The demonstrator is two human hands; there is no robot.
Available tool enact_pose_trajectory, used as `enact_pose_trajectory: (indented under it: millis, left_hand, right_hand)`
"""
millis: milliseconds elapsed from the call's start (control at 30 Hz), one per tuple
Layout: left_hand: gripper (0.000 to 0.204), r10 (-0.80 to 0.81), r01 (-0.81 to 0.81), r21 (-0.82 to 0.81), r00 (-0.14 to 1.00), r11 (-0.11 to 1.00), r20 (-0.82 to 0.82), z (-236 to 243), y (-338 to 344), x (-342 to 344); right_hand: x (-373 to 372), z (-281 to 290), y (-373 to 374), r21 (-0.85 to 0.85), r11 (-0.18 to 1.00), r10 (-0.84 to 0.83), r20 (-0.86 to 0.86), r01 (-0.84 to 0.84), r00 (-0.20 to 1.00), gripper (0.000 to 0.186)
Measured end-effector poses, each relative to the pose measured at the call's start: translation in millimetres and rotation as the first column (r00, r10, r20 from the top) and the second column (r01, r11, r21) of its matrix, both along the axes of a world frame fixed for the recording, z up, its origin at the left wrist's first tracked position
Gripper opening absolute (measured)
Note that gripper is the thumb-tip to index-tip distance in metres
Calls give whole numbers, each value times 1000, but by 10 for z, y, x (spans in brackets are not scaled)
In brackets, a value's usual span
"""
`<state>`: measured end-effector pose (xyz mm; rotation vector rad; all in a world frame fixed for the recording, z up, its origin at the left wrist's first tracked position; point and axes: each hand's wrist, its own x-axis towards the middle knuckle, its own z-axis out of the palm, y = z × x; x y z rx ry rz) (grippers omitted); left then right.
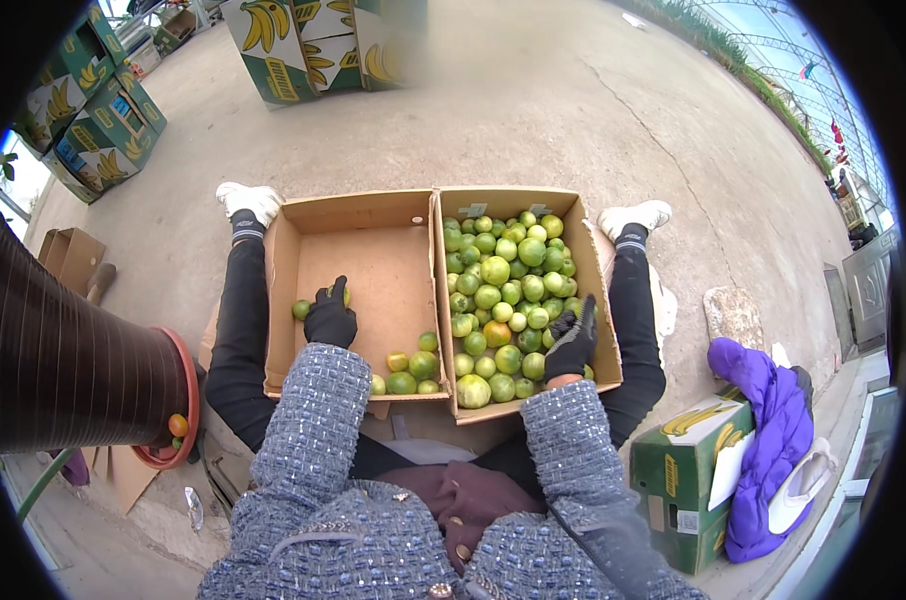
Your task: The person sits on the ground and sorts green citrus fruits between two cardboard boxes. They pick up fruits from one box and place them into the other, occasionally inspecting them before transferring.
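A seated person looks down at two open cardboard boxes set side by side on the ground between their outstretched legs. The right box point(573, 215) is piled with small round tomatoes point(503, 295), mostly green with smooth skins, a few turning yellow or orange. The left box point(373, 215) is nearly bare, showing its flat brown bottom, with a small cluster of tomatoes point(413, 368) at its near right corner and one at its left wall. The left hand point(330, 318), in a black glove, closes around a green tomato point(345, 294) (mostly hidden by the fingers) over the left box's bottom. The right hand point(573, 343), also gloved in black, rests on the pile at the near right edge of the right box; whether it grips anything cannot be told. The sleeves are nubby blue-grey tweed. The ground is pale, cracked concrete point(573, 100). Green printed fruit cartons point(103, 130) stand stacked beyond, another point(678, 470) sits at the right with a purple jacket point(768, 440) draped beside it, and a dark ribbed tube point(63, 370) lies at the left.
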<state>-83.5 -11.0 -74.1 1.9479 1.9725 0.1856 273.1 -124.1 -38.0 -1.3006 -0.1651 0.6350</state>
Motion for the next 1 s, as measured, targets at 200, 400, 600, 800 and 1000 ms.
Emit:
enact_pose_trajectory:
  millis: [200, 400, 600, 800, 1000]
  left_hand:
    - [63, 114, -114, -3, 993, 993, -24, -99, 44, 28]
    - [56, -184, -101, 362, 720, 927, 670, 409, -280, 396]
    - [64, -660, 394, 585, 663, 709, 353, 800, -1046, 1023]
    - [65, -643, 425, 536, 694, 730, 325, 786, -1030, 1076]
    - [44, -420, 136, 609, 836, 782, 353, 636, -575, 567]
  right_hand:
    - [-102, 216, -12, 106, 979, -107, -466, 175, 878, 49]
    - [-368, 301, -75, 58, 975, 135, 619, -216, 774, 47]
    - [-686, 550, -129, -238, 609, 359, 933, -757, -4, 53]
    - [-736, 519, -155, -214, 728, 415, 894, -652, 169, 46]
    - [-610, 499, -203, -350, 740, 545, 813, -575, 206, 38]
